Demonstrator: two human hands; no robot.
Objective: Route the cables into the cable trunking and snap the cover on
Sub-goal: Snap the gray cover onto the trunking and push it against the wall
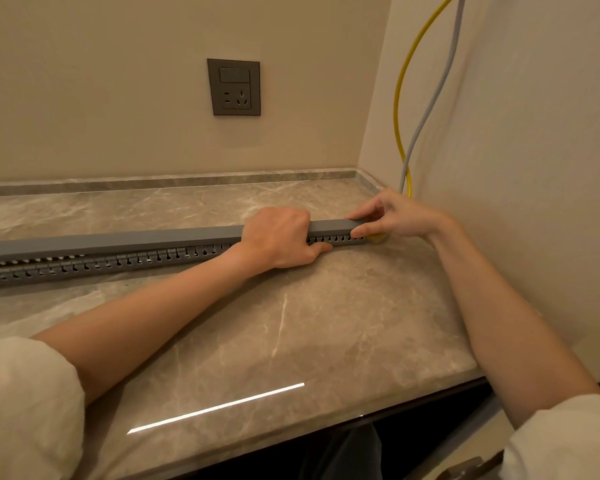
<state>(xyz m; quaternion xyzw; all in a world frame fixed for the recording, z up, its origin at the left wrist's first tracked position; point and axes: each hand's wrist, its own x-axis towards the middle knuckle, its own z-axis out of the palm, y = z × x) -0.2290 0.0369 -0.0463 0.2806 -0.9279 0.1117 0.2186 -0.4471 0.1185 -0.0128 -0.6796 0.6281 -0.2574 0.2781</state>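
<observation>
Head view: I see my left hand (279, 237) curled over the grey cover (118, 241), pressing it onto the slotted trunking (101, 265) lying along the marble surface (257, 323). My right hand (392, 216) pinches the cover's right end. The yellow cable (400, 98) and grey cable (440, 81) drop down the corner behind that hand.

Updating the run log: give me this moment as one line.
left hand grips cover | right hand pinches cover end | trunking on countertop | cover far end unseated | yellow cable, grey cable enter right end
</observation>
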